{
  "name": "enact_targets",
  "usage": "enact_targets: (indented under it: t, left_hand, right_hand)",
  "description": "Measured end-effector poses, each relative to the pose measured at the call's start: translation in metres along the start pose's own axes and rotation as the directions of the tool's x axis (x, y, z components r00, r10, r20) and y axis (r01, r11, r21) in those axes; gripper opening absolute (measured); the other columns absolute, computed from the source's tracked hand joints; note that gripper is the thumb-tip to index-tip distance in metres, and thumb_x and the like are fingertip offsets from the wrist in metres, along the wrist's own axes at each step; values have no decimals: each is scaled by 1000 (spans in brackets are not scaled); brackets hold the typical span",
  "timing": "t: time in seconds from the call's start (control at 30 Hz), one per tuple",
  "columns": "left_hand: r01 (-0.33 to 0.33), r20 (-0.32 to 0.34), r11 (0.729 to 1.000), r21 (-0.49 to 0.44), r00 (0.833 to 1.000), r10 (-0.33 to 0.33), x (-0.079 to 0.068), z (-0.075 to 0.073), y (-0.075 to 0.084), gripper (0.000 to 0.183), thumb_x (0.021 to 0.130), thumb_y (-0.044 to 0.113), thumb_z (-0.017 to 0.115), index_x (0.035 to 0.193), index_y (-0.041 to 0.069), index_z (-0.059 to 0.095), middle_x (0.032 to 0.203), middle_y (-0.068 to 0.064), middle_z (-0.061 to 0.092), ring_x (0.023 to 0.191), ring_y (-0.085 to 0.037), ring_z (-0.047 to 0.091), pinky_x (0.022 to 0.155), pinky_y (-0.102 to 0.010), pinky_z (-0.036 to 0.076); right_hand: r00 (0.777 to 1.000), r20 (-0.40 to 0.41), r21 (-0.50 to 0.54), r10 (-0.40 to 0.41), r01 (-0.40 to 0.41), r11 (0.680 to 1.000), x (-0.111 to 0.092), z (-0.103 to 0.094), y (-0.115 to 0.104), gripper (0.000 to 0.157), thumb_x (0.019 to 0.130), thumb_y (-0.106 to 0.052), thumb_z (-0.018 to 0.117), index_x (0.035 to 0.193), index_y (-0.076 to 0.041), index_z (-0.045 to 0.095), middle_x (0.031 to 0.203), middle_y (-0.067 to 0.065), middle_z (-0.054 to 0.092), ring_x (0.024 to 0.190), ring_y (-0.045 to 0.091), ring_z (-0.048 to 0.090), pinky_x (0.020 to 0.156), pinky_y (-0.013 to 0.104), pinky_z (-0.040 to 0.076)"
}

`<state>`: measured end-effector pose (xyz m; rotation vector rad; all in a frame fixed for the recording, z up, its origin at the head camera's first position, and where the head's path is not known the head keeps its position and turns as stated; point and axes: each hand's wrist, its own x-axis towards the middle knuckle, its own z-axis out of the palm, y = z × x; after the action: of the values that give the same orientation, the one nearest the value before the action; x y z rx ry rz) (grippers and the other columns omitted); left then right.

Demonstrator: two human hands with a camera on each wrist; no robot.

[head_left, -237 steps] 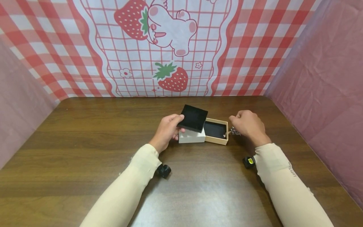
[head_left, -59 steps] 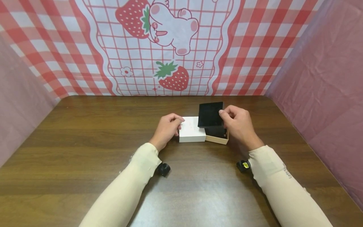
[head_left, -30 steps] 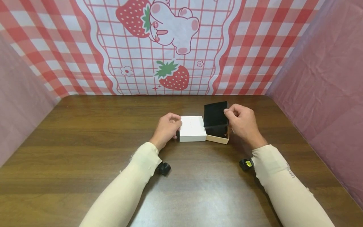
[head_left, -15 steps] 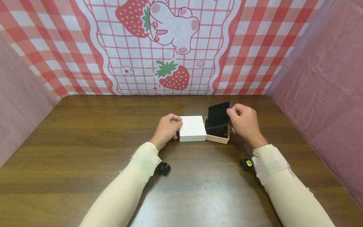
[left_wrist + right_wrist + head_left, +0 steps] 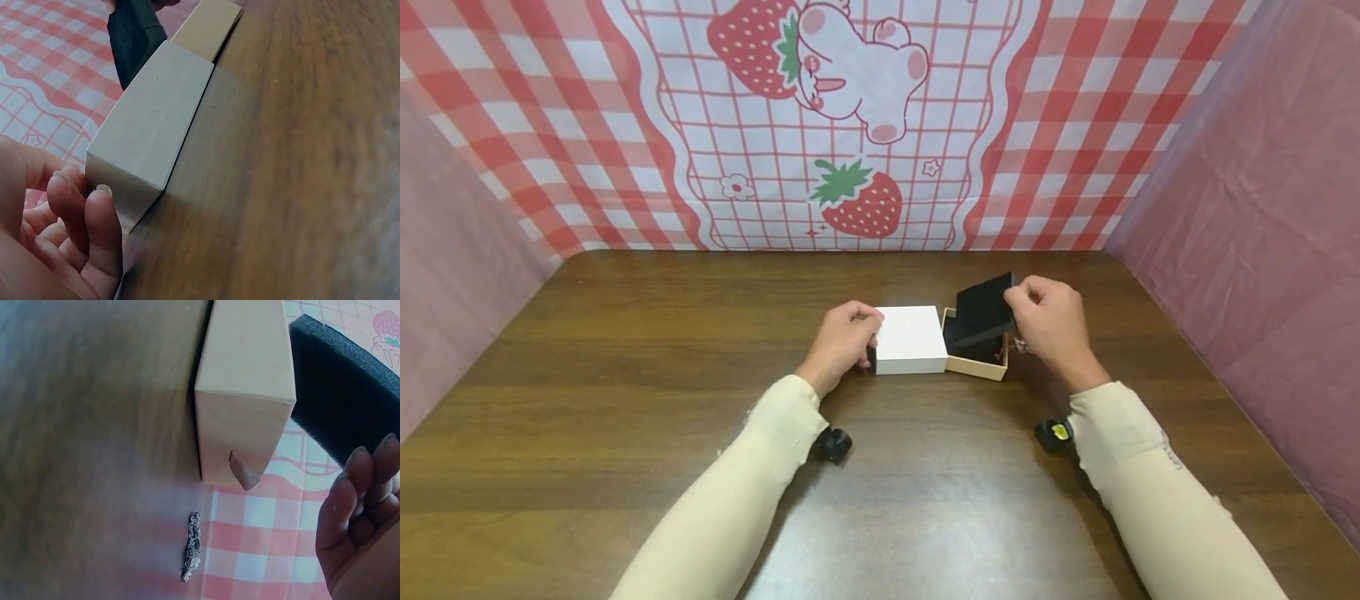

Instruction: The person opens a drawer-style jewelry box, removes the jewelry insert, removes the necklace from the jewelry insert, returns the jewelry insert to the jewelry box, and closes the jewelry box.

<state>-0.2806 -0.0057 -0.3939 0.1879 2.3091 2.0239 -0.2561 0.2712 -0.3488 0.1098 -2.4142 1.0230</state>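
Observation:
In the head view, a white box sleeve [image 5: 912, 333] lies flat with a tan drawer [image 5: 976, 368] pulled partway out of its right end. My left hand [image 5: 841, 342] holds the sleeve's left end, thumb and curled fingertips at its corner. Between thumb and fingers my right hand [image 5: 1052, 321] pinches a black foam pad [image 5: 983, 307] by its right side. The pad tilts over the drawer, its lower left part inside the walls. A small pull tab [image 5: 244, 472] sticks out of the drawer's end. Beside that end lies a small silvery, textured piece [image 5: 192, 547], partly hidden in the head view.
Everything stands on a brown wooden table [image 5: 865, 517]. A red-and-white checked cloth with strawberries [image 5: 861, 204] hangs behind it, and pinkish cloths [image 5: 1247, 217] flank both sides. Dark wrist cameras [image 5: 833, 446] hang below both cuffs.
The foam pad passed from my left hand to my right, then moved right and tilted down into the drawer. My left hand now holds the sleeve.

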Motion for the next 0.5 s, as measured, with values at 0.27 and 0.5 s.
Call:
enact_targets:
  t: [0.27, 0.5]
  left_hand:
    - [-3, 5, 1000, 12, 1000, 3, -1, 0, 0, 16, 97, 14, 58, 106, 4, 68, 69, -6, 57, 47, -11, 44, 44, -26, 45]
    - [4, 16, 1000, 15, 1000, -4, 0, -2, 0, 17, 96, 14, 59, 106, 5, 68, 69, -6, 57, 48, -13, 46, 44, -27, 45]
  right_hand:
    - [999, -9, -2, 35, -35, 999, -1, 1, 2, 36, 95, -23, 52, 63, -7, 56, 54, 7, 49, 56, 23, 48, 51, 35, 37]
    - [998, 25, -3, 52, -52, 999, -1, 1, 0, 36, 95, -23, 52, 64, -7, 56, 54, 7, 49, 54, 23, 49, 51, 35, 38]
